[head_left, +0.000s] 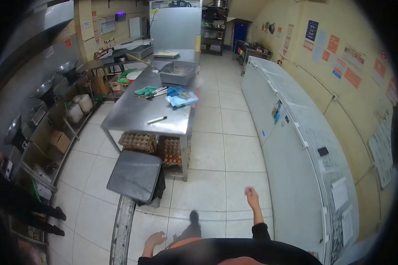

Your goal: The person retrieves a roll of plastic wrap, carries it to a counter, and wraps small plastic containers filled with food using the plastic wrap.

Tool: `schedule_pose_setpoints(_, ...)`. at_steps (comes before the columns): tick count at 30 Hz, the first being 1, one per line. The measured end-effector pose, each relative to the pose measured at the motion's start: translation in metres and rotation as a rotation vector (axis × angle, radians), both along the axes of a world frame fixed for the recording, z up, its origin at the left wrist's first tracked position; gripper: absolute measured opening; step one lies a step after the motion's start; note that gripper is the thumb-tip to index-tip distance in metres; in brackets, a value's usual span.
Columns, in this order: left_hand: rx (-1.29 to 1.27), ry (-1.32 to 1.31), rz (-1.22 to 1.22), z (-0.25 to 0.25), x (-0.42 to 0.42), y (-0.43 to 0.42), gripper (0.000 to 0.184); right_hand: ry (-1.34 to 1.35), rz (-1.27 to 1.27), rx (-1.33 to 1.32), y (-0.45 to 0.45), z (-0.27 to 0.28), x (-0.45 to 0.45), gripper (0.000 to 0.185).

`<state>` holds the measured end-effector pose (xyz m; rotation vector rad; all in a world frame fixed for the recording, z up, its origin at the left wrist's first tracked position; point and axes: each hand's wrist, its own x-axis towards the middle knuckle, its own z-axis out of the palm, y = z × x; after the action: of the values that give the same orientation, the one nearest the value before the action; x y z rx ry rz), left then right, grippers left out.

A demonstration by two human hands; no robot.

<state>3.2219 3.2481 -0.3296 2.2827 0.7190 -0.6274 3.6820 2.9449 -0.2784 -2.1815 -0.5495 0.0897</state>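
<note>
My left hand [155, 240] hangs low at the bottom of the view over the tiled floor, below the grey lidded bin [135, 176]. Its fingers are loosely curled and too small to make out clearly. My right hand [251, 196] is held out over the floor near the white chest freezers [292, 128], touching nothing that shows. Its fingers look curled in, and whether something small is inside is hidden. Ahead stands a steel table [132, 108] with a marker [157, 119], a green cloth [145, 91], a blue-and-white packet [181, 100] and a grey tub [177, 78].
Egg trays [172, 150] sit under the table. A drain grate [123, 229] runs along the floor. At the left, a person in dark clothes [13, 198] stands by the shelving with woks [44, 88]. A tiled aisle [208, 119] runs between table and freezers.
</note>
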Motion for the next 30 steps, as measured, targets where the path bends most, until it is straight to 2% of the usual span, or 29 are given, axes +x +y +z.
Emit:
schedule_pose_setpoints(2,-0.233,-0.267,-0.219,-0.066,0.044,0.048,0.049,0.291,-0.026,0.380,0.082,0.045,0.081,0.022)
schedule_pose_setpoints(3,-0.234,-0.253,-0.221,-0.066,0.081,0.066,0.049,0.303,-0.032,0.382,0.102,0.024,0.110,0.022)
schedule_pose_setpoints(5,-0.398,-0.460,0.464,-0.047,0.202,0.103,0.036,0.456,-0.021,0.509,0.143,-0.022,0.183,0.022)
schedule_pose_setpoints(6,-0.465,-0.555,0.666,-0.013,0.264,0.114,0.029,0.444,0.025,0.479,0.133,-0.097,0.201,0.022)
schedule_pose_setpoints(7,-0.533,-0.642,0.873,0.030,0.325,0.126,0.023,0.480,0.027,0.267,0.125,-0.129,0.213,0.023)
schedule_pose_setpoints(9,-0.743,-0.797,0.987,0.096,0.444,0.151,0.016,0.594,0.051,-0.195,0.106,-0.148,0.234,0.024)
schedule_pose_setpoints(10,-0.745,-0.795,1.001,0.120,0.496,0.162,0.016,0.667,0.046,-0.347,0.094,-0.158,0.245,0.024)
schedule_pose_setpoints(12,-0.534,-0.872,0.590,0.158,0.591,0.193,0.017,0.771,0.021,-0.512,0.090,-0.158,0.292,0.025)
schedule_pose_setpoints(13,-0.522,-0.879,0.604,0.175,0.625,0.208,0.017,0.817,0.003,-0.566,0.095,-0.156,0.317,0.025)
schedule_pose_setpoints(15,-0.358,-0.642,0.426,0.191,0.699,0.238,0.021,0.876,-0.008,-0.643,0.112,-0.155,0.384,0.026)
schedule_pose_setpoints(17,-0.280,-0.532,0.420,0.152,0.748,0.270,0.025,0.894,0.001,-0.689,0.137,-0.160,0.459,0.027)
schedule_pose_setpoints(20,-0.113,-0.368,0.339,0.037,0.808,0.313,0.037,0.838,0.048,-0.707,0.192,-0.165,0.609,0.028)
schedule_pose_setpoints(21,-0.017,-0.283,0.344,-0.003,0.817,0.323,0.042,0.791,0.078,-0.697,0.215,-0.168,0.667,0.029)
schedule_pose_setpoints(23,-0.073,-0.064,0.370,-0.052,0.834,0.330,0.040,0.599,0.174,-0.622,0.276,-0.178,0.805,0.030)
schedule_pose_setpoints(25,-0.227,0.073,0.453,-0.076,0.854,0.326,0.039,0.280,0.334,-0.346,0.360,-0.202,0.993,0.030)
schedule_pose_setpoints(26,-0.276,0.111,0.505,-0.080,0.867,0.325,0.039,0.060,0.496,0.012,0.419,-0.210,1.098,0.031)
schedule_pose_setpoints(28,-0.345,0.156,0.609,-0.086,0.904,0.338,0.037,0.047,0.220,-0.283,0.658,-0.083,1.243,0.037)
schedule_pose_setpoints(29,-0.365,0.157,0.665,-0.087,0.927,0.354,0.037,-0.166,0.277,-0.125,0.743,0.025,1.253,0.038)
schedule_pose_setpoints(30,-0.375,0.158,0.708,-0.092,0.950,0.371,0.036,-0.138,0.287,0.034,0.814,0.114,1.249,0.037)
